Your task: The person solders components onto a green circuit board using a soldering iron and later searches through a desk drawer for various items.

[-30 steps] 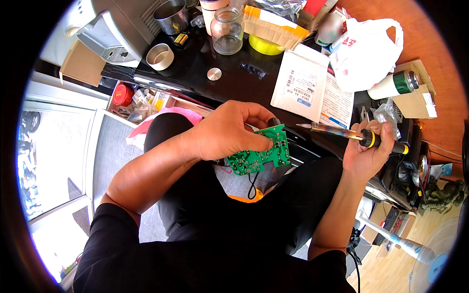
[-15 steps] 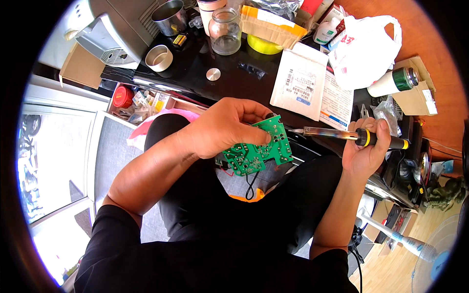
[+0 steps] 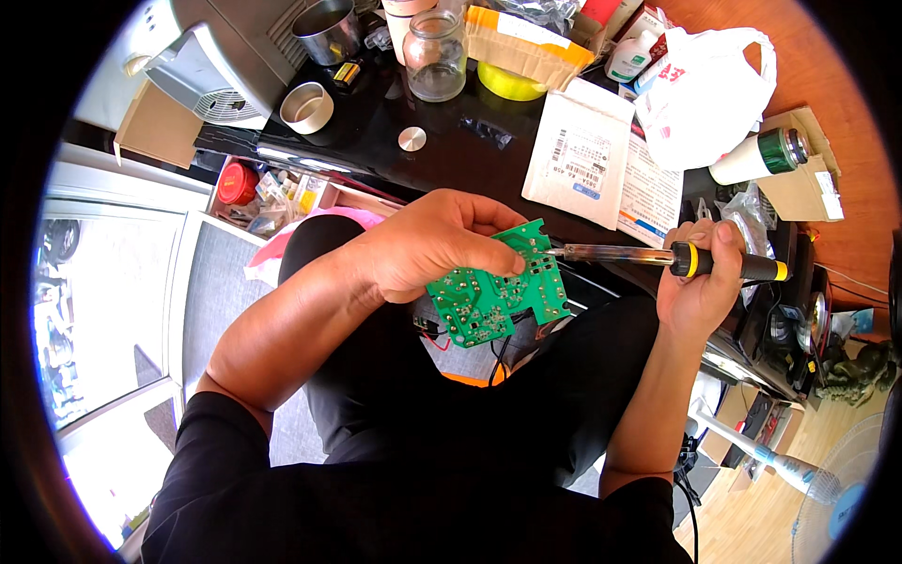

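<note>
Left of and beyond our left fingers [image 3: 489, 209], we have a drawer [image 3: 362, 197] pulled open, holding a red tub [image 3: 237, 183] and small packets in clear plastic. Farther out, straight beyond the same fingers, a cardboard carton [image 3: 531, 42] carries crumpled plastic film. Beyond our right fingers [image 3: 725, 252] sits a white plastic carrier bag [image 3: 705, 103]; we cannot tell what fills it. Past the left fingers stand a clear glass jar [image 3: 435, 70], then, farther left, a metal mug [image 3: 324, 36] and a small round bowl [image 3: 306, 109].

The glossy black worktop [image 3: 446, 164] runs beyond both sets of fingers. A bright glass door [image 3: 108, 320] stands well to the left of the left ones, and a fan [image 3: 836, 503] stands low on the right, nearer our body than the right ones. On the worktop between the two hands, just beyond them, lies a padded envelope [image 3: 575, 155]; a shiny metal disc [image 3: 412, 139] lies beyond the left knuckles.

We hold the green circuit board [image 3: 503, 296] at its upper left, left thumb flat on the near face and the other fingers partly hidden behind. Our right fingers are curled closed around the soldering iron [image 3: 615, 254] by its black-and-yellow handle. Its tip points left, at the board's upper right; we cannot tell whether they touch.
</note>
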The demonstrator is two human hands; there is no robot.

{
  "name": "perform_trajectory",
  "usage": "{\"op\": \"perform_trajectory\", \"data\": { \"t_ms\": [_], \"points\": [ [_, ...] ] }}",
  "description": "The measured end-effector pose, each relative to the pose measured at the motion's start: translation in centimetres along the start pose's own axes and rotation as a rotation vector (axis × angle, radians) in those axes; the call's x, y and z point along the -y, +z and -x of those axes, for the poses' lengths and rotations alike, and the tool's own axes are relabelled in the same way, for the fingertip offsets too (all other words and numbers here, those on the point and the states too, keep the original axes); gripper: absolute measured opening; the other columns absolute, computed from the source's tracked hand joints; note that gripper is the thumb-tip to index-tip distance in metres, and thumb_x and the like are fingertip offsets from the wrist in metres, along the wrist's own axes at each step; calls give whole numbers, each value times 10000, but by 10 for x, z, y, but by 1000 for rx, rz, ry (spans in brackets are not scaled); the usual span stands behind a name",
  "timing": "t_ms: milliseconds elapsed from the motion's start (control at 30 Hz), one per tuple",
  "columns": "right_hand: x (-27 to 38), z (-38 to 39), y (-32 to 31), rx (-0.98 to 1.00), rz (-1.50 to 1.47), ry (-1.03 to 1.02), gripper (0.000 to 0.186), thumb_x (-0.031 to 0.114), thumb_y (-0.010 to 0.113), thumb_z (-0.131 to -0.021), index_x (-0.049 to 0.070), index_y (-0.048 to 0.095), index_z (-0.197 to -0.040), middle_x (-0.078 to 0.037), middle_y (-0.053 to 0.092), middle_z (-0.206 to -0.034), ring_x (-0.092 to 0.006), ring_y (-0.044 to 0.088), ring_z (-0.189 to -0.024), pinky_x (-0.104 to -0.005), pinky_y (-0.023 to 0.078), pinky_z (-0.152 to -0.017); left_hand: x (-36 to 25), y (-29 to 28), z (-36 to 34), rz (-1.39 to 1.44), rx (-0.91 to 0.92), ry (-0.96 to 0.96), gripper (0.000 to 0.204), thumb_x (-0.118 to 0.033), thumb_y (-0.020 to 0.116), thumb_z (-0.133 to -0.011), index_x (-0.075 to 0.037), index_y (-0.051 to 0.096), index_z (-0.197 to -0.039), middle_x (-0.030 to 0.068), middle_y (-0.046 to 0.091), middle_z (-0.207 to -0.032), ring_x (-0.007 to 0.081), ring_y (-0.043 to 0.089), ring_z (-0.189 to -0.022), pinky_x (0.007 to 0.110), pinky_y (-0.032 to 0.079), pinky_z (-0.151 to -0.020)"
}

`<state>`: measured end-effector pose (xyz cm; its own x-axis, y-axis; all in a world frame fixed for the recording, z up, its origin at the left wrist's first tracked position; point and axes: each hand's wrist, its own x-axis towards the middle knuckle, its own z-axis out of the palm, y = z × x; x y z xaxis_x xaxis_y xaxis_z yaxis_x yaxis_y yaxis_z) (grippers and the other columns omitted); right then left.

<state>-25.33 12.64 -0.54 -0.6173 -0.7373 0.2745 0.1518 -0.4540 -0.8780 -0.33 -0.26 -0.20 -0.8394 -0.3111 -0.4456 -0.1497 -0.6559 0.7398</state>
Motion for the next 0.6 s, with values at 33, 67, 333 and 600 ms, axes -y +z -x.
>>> {"op": "perform_trajectory", "data": {
  "t_ms": [33, 67, 333, 600],
  "points": [
    [0, 0, 0, 1, 6, -8, 221, 170, 584, -912, 25, 521, -758, -74, 532, -674, -155, 478, -593, -298, 395, -575, 0, 0, 0, -1, 0, 2, 501, -34, 754, -766, 68, 572, -1221, 115, 701, -1038, 153, 684, -902, 283, 545, -855],
    [-1, 0, 1, 10, 10, -14, 220, 167, 584, -912, 24, 521, -758, -74, 530, -674, -155, 478, -594, -297, 395, -574, 0, 0, 0, -4, 0, 1, 501, -34, 754, -766, 69, 571, -1221, 116, 701, -1038, 153, 684, -902, 283, 546, -855],
    [-1, 1, 1, -12, 0, -17, 225, 158, 578, -920, 25, 518, -749, -73, 518, -667, -141, 466, -587, -288, 387, -566, 0, 0, -1, 12, 5, -9, 484, -31, 748, -770, 69, 575, -1210, 118, 701, -1035, 154, 686, -896, 284, 547, -853],
    [1, 0, 1, 21, 6, -16, 226, 160, 577, -920, 25, 521, -747, -72, 523, -662, -136, 452, -562, -283, 376, -557, 1, 0, -1, 53, 34, -46, 459, -23, 736, -776, 69, 577, -1197, 118, 700, -1032, 158, 691, -888, 284, 554, -846]
  ]
}}
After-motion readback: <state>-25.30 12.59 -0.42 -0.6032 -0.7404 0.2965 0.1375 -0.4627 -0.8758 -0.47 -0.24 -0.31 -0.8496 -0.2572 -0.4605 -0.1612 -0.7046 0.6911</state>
